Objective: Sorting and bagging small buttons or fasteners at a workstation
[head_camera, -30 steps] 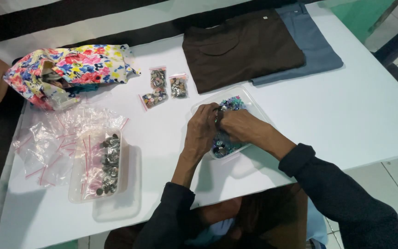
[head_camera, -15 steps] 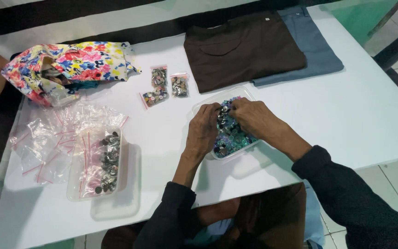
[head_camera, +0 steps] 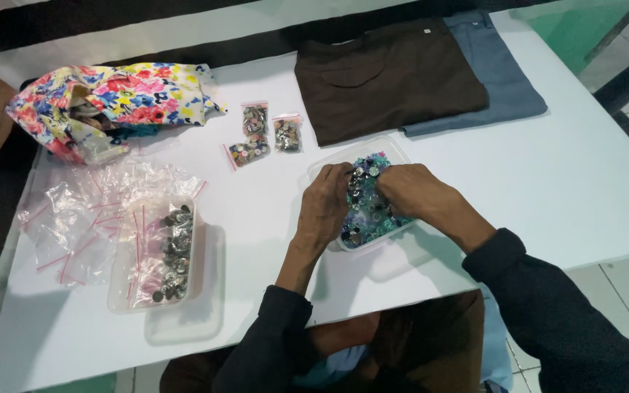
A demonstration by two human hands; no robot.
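Your left hand (head_camera: 327, 206) and your right hand (head_camera: 414, 189) are both down in the clear plastic tub (head_camera: 394, 149) in front of you, fingers buried in the heap of mixed buttons (head_camera: 368, 207), mostly blue, teal and dark. The fingertips of both hands curl in toward each other over the pile, but the buttons and your knuckles hide them, so you cannot tell whether either hand has pinched anything or is just resting open on the heap. The tub sits on the white table (head_camera: 584, 175), near its front edge, just below a folded brown garment (head_camera: 391, 76) that lies partly over a folded grey-blue one (head_camera: 504, 80).

Left of the tub, well apart from your hands, three small zip bags of buttons (head_camera: 263, 135) lie together. Farther left is a second clear tub (head_camera: 156, 255) holding silver-grey metal buttons, with a loose pile of empty zip bags (head_camera: 89, 211) spilling over it and beside it. A flowered cloth bag (head_camera: 111, 98) lies at the table's far left corner.
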